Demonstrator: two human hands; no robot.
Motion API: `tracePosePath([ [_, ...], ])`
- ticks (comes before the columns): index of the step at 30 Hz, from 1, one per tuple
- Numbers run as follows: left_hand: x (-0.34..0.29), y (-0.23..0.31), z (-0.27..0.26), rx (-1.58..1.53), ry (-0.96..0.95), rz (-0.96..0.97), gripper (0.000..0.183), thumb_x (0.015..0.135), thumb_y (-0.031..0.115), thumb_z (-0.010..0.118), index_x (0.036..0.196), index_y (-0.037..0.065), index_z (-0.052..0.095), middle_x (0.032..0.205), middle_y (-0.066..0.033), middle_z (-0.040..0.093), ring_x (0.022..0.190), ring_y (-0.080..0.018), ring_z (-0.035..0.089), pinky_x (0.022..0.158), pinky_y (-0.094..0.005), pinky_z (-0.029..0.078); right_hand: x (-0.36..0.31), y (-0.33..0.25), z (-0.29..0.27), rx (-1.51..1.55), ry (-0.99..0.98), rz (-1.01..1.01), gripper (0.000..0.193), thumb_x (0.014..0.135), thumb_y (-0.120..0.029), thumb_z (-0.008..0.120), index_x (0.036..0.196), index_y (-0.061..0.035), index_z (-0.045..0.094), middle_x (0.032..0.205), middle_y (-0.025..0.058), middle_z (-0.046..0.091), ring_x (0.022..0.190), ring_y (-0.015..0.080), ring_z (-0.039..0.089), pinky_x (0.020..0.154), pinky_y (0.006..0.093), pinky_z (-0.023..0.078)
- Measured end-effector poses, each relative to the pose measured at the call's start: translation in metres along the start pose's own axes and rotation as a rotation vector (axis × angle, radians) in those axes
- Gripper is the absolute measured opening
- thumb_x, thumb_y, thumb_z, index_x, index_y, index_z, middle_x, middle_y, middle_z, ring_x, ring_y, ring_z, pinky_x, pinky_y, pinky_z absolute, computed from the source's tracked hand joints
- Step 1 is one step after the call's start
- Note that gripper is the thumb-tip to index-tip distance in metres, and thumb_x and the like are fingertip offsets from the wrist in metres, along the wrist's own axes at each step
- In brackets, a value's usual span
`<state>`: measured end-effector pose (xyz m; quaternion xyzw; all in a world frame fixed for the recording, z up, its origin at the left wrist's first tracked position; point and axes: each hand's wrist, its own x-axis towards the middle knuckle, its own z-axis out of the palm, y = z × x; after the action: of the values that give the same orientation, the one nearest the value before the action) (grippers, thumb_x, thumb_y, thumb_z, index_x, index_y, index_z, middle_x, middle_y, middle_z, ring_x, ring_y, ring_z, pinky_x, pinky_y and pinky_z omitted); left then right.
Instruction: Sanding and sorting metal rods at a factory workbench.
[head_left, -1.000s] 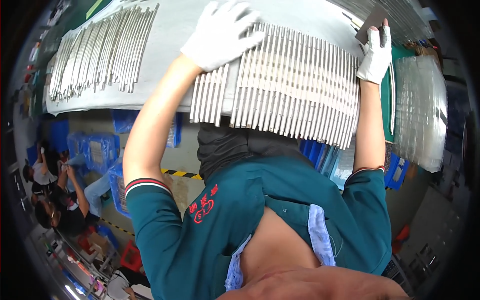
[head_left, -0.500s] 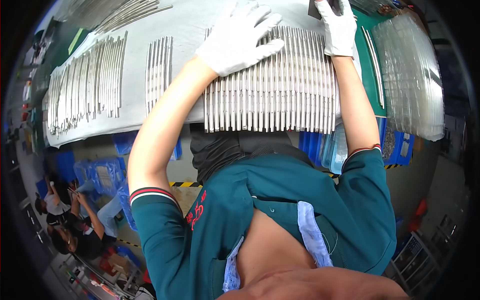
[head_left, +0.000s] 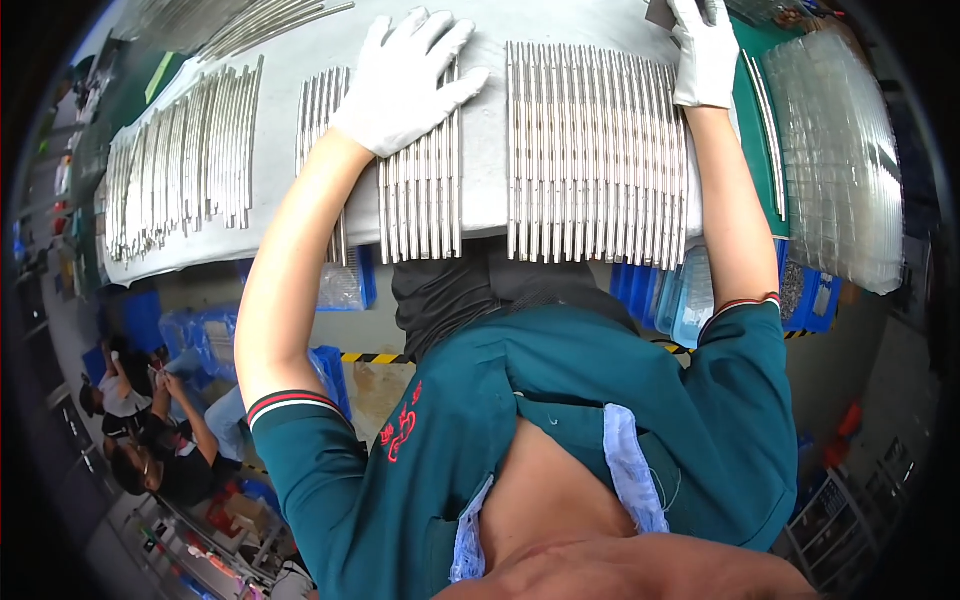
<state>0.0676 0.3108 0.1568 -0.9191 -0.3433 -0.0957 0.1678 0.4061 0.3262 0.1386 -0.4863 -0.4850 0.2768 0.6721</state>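
Note:
My left hand (head_left: 410, 90), in a white glove, lies with its fingers spread over a small group of thin metal rods (head_left: 420, 205). To its right is a wider group of the same rods (head_left: 600, 160), side by side, with a gap of grey cloth between the groups. My right hand (head_left: 706, 60), also gloved, is past the upper right corner of the wide group. Its fingers are closed around a dark flat block (head_left: 661, 13), partly cut off by the upper edge. Several more rods (head_left: 318, 100) lie partly under my left forearm.
A long row of uneven rods (head_left: 185, 160) rests at the table's left, with loose rods (head_left: 270, 25) behind. Clear plastic trays (head_left: 840, 160) are stacked at the right, beside two rods on a green mat (head_left: 745, 120). Blue bins (head_left: 810, 300) stand below; people (head_left: 170, 440) sit far left.
My left hand has slid left, along with part of the rods, opening a gap in what was one wide group. My right hand and the dark block have shifted slightly right.

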Motion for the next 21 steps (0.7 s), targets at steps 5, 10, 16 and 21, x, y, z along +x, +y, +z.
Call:
tracePosePath([
  [5,0.026,0.03,-0.02,-0.348,-0.099,-0.174,0.06,0.098,0.052,0.053,0.132,0.003,0.062,0.138,-0.0206,0.058,0.127,-0.0386,0.054,0.111,-0.0515,0.04,-0.002,0.008,0.0,0.014,-0.059,-0.011,0.064,0.095,-0.011,0.068,0.152,0.0011,0.043,0.148,0.0166,0.052,0.133,0.0254,0.049,0.114,0.0341,0.038],
  [10,0.042,0.05,-0.017,-0.373,0.004,-0.1,0.058,0.098,0.05,0.052,0.133,0.005,0.061,0.137,-0.0198,0.058,0.125,-0.0385,0.055,0.108,-0.0518,0.042,-0.001,0.0,0.002,-0.044,-0.005,-0.08,0.064,0.095,-0.017,0.069,0.151,-0.0003,0.045,0.141,0.0145,0.057,0.118,0.0226,0.058,0.101,0.031,0.047],
  [16,0.022,0.017,0.008,-0.114,0.085,0.105,0.062,0.098,0.051,0.057,0.141,0.006,0.057,0.138,-0.0182,0.058,0.131,-0.0358,0.052,0.111,-0.051,0.035,-0.013,-0.036,0.008,-0.09,0.167,0.145,0.06,0.096,-0.03,0.065,0.151,-0.0104,0.05,0.112,0.0048,0.066,0.065,0.0093,0.044,0.059,0.0231,0.041],
  [21,0.015,-0.002,0.002,0.009,0.145,-0.002,0.059,0.099,0.05,0.054,0.137,0.005,0.059,0.138,-0.0183,0.059,0.133,-0.0351,0.051,0.112,-0.0505,0.035,-0.01,-0.039,0.008,0.051,0.121,0.152,0.058,0.096,-0.023,0.067,0.15,-0.0107,0.05,0.109,0.0051,0.066,0.056,0.0062,0.04,0.049,0.023,0.037],
])
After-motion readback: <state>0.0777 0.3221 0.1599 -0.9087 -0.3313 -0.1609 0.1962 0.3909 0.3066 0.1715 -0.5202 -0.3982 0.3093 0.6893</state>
